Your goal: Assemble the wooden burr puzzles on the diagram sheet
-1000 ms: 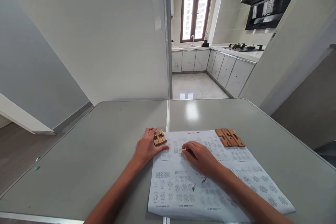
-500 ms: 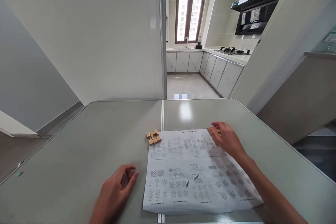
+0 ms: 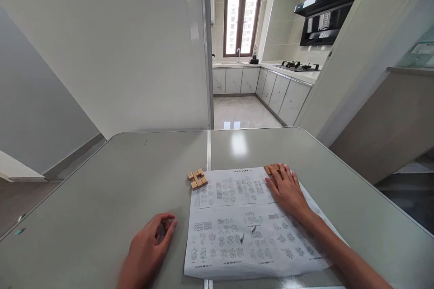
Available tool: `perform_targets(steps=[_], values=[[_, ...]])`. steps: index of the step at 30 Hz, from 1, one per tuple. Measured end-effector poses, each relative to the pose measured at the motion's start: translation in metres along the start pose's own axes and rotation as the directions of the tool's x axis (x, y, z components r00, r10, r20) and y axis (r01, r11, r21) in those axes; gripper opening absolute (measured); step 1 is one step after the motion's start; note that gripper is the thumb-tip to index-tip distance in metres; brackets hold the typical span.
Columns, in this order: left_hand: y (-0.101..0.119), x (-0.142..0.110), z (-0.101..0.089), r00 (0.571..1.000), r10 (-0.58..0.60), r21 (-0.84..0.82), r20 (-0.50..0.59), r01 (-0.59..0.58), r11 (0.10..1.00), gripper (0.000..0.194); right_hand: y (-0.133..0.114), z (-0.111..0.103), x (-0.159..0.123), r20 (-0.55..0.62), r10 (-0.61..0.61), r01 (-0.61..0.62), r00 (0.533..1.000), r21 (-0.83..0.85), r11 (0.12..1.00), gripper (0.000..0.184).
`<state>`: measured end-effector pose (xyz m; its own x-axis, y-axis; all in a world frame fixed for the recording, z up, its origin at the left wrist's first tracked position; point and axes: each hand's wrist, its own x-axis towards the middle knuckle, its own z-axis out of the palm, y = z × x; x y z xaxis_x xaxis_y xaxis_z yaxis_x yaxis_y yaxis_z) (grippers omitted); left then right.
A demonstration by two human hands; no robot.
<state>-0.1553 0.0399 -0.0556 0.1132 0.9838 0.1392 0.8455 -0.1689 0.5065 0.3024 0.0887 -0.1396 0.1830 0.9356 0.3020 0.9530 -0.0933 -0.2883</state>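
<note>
A printed paper sheet (image 3: 230, 216) covered with small line drawings lies on the table, its lower edge a little wavy. On its top right corner, wooden blocks (image 3: 267, 170) are partly covered by the fingertips of my right hand (image 3: 286, 189). That hand lies flat with its fingers stretched out, its palm over the sheet. Another group of small wooden blocks (image 3: 197, 179) rests at the sheet's top left corner. My left hand (image 3: 149, 241) rests on the table left of the sheet, loosely curved, thumb apart from the forefinger, holding nothing.
The grey-green table (image 3: 101, 198) has a pale seam down its middle. A small green piece (image 3: 19, 231) lies near its left edge. Beyond the table, a doorway leads to a kitchen with a stove (image 3: 298, 66), range hood (image 3: 330, 2) and window (image 3: 242, 16).
My right hand has settled from a raised, bent-finger pose to lying flat over the blocks and sheet. My left hand has hardly moved. The view has shifted slightly.
</note>
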Motion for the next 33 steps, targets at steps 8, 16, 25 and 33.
perform_targets(steps=[8, 16, 25, 33], values=[[-0.001, 0.0, 0.0, 1.0, -0.02, -0.015, 0.004, 0.02, 1.0, 0.044, -0.006, -0.017, -0.006, 0.054, -0.274, 0.267, 0.96, 0.106, 0.958, 0.052], [-0.004, -0.001, 0.001, 0.999, -0.029, -0.018, 0.027, 0.03, 0.999, 0.042, -0.031, -0.033, -0.02, -0.002, -0.362, 0.351, 0.932, 0.251, 0.902, 0.068], [0.002, 0.001, -0.001, 0.999, -0.039, -0.022, 0.014, 0.039, 0.999, 0.042, -0.026, -0.03, -0.018, 0.083, -0.275, 0.227, 0.958, 0.367, 0.902, 0.07], [0.01, 0.003, -0.005, 0.999, -0.037, -0.022, 0.015, 0.038, 0.999, 0.043, -0.029, -0.038, -0.021, 0.067, -0.319, 0.265, 0.945, 0.413, 0.872, 0.07]])
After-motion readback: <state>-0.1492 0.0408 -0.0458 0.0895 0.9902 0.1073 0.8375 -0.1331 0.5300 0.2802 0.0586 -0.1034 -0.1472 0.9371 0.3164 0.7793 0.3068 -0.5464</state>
